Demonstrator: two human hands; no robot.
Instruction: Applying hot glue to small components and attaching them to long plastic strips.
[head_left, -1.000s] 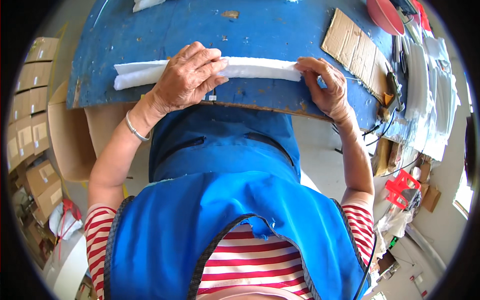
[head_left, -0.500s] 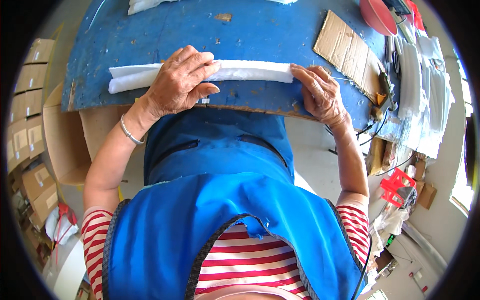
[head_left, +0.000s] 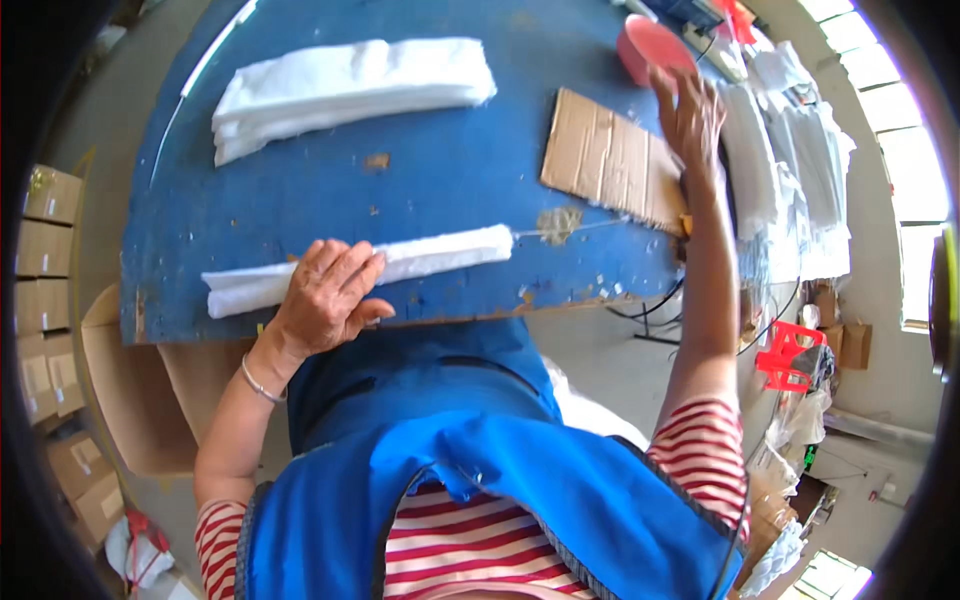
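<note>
the rolled white wadding [head_left: 360, 270] lay along the near edge of the blue table [head_left: 450, 180], in the lower left of the frame, reaching from far left toward the centre. it looked very light and soft, a fluffy fibre sheet wound into a long loose roll, likely to spring open if let go and to sag if lifted by one end. it did not look fragile or slippery; the fuzzy surface would likely cling a little to skin. the safest hold was judged to be across the middle, palm down, or one hand near each end.

the left hand [head_left: 325, 300] rested flat over the roll left of its middle, fingers [head_left: 345, 262] spread and laid across it, pressing down rather than pinching. the right end of the roll stuck out free, flattened and a bit ragged.

the right hand [head_left: 690, 110] was stretched up to the upper right of the frame, fingers open and splayed, beside a pink round dish [head_left: 650, 45]; whether it touched the dish could not be told. it held nothing visibly.

a flat piece of brown cardboard [head_left: 610, 160] lay under that forearm, right of centre. a folded stack of white wadding [head_left: 350, 90] sat in the upper left, well apart from the roll. more white sheets [head_left: 790, 150] hung at the far right edge.
</note>
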